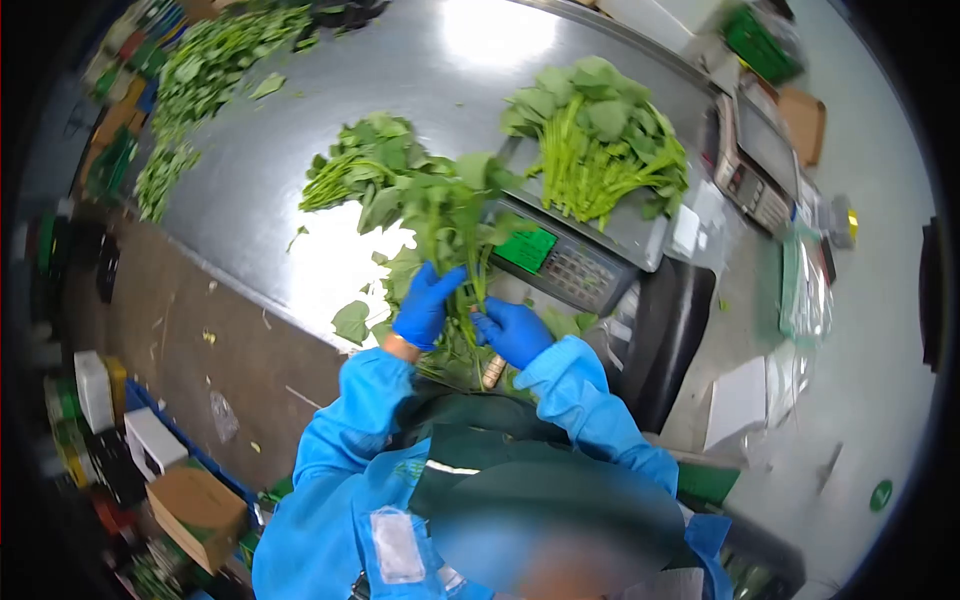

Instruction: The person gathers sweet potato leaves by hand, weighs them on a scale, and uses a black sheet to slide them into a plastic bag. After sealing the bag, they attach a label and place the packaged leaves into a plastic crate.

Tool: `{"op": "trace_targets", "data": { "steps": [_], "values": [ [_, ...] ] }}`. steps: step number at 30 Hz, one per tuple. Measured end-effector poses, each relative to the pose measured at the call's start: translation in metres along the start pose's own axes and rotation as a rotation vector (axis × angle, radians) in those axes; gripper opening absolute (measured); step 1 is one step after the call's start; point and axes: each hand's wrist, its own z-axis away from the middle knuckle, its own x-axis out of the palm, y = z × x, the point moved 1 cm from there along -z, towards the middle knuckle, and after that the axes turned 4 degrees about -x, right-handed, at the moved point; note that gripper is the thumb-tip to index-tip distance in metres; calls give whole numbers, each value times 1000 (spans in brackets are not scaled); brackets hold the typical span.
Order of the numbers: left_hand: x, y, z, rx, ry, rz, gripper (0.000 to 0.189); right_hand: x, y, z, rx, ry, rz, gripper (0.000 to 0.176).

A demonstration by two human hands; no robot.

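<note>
Both hands wear blue gloves and are close together near the table's front edge. My left hand [424, 307] is closed around the stems of a leafy green bunch [445, 215]. Close by on the right, my right hand [512, 330] has its fingers pressed together on the lower stems of the same bunch. The bunch's leaves point away from me. Beyond it to the left lies another pile of greens [375, 155]. A bundle of greens [590, 150] rests on the scale [580, 275], whose green display is lit.
A metal table [250, 210] carries a large heap of greens [215, 65] at the back left. A second scale [755, 185] stands at the right, near plastic bags [805, 290]. Cardboard boxes [197, 510] are at the lower left.
</note>
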Motion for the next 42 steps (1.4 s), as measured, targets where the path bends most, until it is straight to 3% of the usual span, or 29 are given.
{"op": "trace_targets", "data": {
  "steps": [2,6,8,12,14,16,18,23,26,28,30,31,33,35,36,38,40,42],
  "values": [
    [10,26,4,-35,-86,10,36,1,-6,-5,-14,-112,249,26],
    [4,47,-9,-42,-142,-274,32,9,-13,-10,-120,-79,437,28],
    [-3,70,-19,73,-83,-386,32,10,-15,-6,-198,-9,273,30],
    [-68,141,-64,270,35,-634,31,-6,29,11,-128,-10,199,38],
    [-97,179,-84,280,77,-707,32,-21,45,24,-19,-5,190,36],
    [-139,205,-115,306,91,-857,33,-34,71,31,13,215,-20,32],
    [-177,219,-149,307,102,-1013,34,-51,97,35,22,306,-56,31],
    [-280,225,-230,381,142,-1243,39,-93,81,30,182,475,-203,30],
    [-311,213,-257,276,167,-1423,48,-100,72,22,167,645,-308,28],
    [-328,197,-262,34,191,-1627,51,-111,71,20,154,646,-267,27],
    [-358,174,-275,23,155,-1329,52,-123,54,16,98,634,-227,27],
    [-369,167,-278,73,82,-1346,49,-127,64,14,54,652,-204,27],
    [-322,171,-247,79,195,-1500,38,-131,71,12,54,653,-281,26],
    [-328,173,-245,57,175,-1410,39,-130,68,8,132,640,-332,28],
    [-346,171,-250,144,205,-1484,40,-128,70,6,114,595,-339,28],
    [-313,186,-228,40,294,-1509,40,-125,72,6,156,573,-295,29],
    [-319,192,-220,117,320,-1580,38,-119,70,3,147,531,-279,29],
    [-306,196,-205,63,378,-1367,33,-115,68,-2,140,504,-264,29]
  ]
}}
